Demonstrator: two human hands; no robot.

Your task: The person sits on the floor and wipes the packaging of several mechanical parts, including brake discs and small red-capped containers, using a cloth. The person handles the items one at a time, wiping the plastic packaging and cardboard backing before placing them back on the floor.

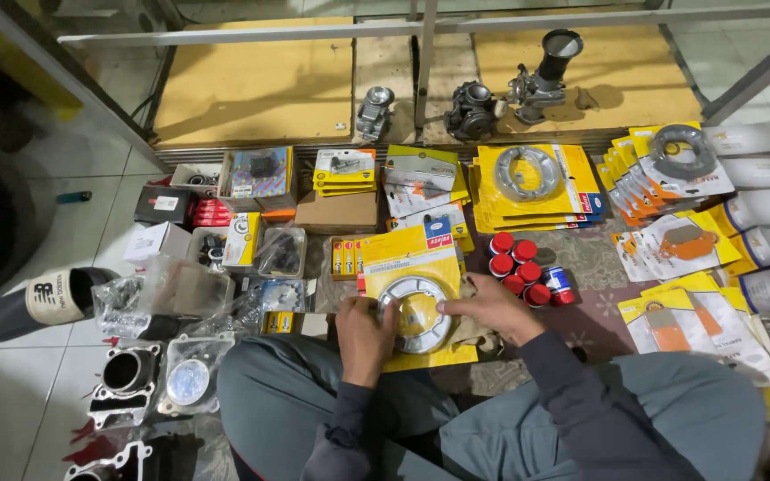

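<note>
Blister-packed metal ring (414, 316) on a yellow card, held over the floor mat (581, 258) before the person's knees; left hand (364, 337) and right hand (489, 305) fingers pinch its rim. Likely rigid, heavy, slick plastic; best gripped by card edges.

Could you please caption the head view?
Both hands, left hand and right hand, grip a yellow-carded silver ring part.

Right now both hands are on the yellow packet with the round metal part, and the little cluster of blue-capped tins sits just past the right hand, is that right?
Not quite: the head view shows the caps on the tins are red, not blue. The rest holds: the left hand and right hand are both on the yellow packet with the round metal part, and the tins sit just past the right hand.
</note>
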